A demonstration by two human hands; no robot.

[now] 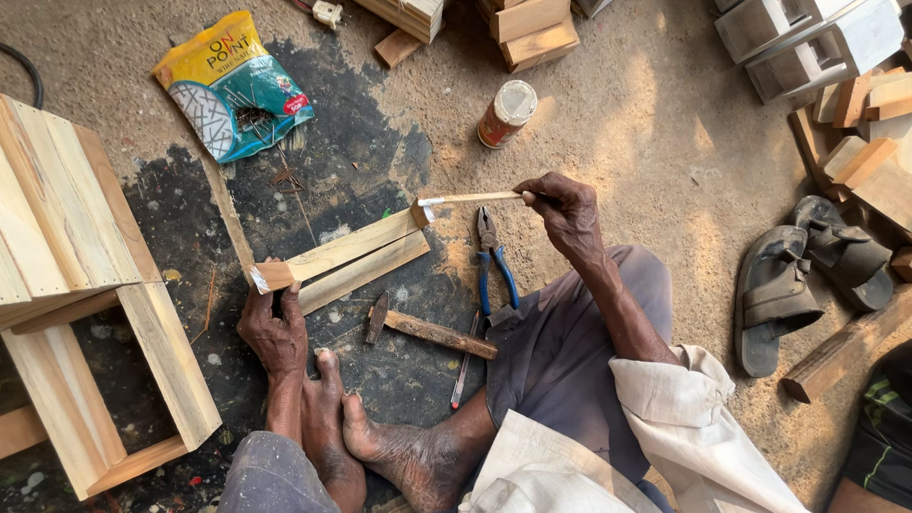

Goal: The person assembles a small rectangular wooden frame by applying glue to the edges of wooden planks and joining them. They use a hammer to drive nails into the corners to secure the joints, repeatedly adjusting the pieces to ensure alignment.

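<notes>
My left hand (273,323) grips the near end of a wooden strip (342,250) held on edge on the dark floor, with white glue on that end. A second strip (366,271) lies flat alongside it. My right hand (567,211) holds a thin wooden stick (470,199) whose white-smeared tip touches the far end of the upright strip. Close below lie a hammer (432,332) and blue-handled pliers (492,261). My bare feet (370,446) rest near the left hand.
A wooden crate frame (85,285) stands at left. A yellow and teal bag of nails (233,85) and a small glue jar (506,114) lie farther off. Wood blocks (532,33) are at the top, sandals (807,275) and offcuts (869,142) at right.
</notes>
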